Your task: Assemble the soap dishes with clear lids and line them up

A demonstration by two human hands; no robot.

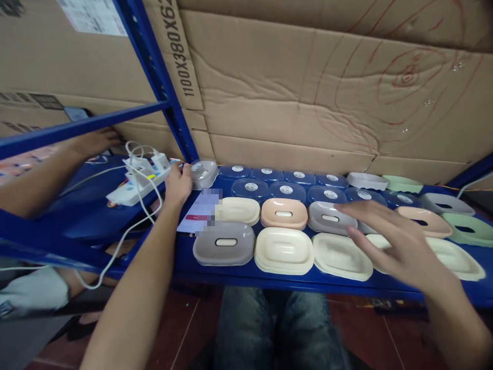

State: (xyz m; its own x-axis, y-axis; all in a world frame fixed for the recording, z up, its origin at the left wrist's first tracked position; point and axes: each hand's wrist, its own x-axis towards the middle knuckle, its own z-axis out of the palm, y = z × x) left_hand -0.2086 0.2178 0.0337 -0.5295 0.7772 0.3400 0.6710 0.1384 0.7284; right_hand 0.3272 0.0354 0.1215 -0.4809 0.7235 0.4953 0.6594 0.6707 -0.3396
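Blue denim jeans (246, 329), faded paler in patches, are worn with forearms (134, 293) bare.

Shelf (184, 260), blue, bearing: translucent piece (204, 176), beside left fingers (186, 172); cream dishes (284, 250), nearside of right fingers (365, 210); clear labelled covers (287, 191), beyond same; green dish (473, 234), rightward thereof

The front dish (285, 251) is plain glossy cream, and the grey slotted dish (224, 255) beside it has a white oval middle, as does the peach slotted dish (284, 206) behind. A pale mint-green slotted dish (454, 228) shows at right. Clear, colourless lids (250, 194), bearing white round stickers (287, 189), let the deep blue shelf (182, 254) show through. Brown cardboard (269, 92) carries black lettering (179, 51) and looping red lines (407, 77). The white power strip (127, 194) has a yellow patch; the jeans (241, 329) are faded blue.
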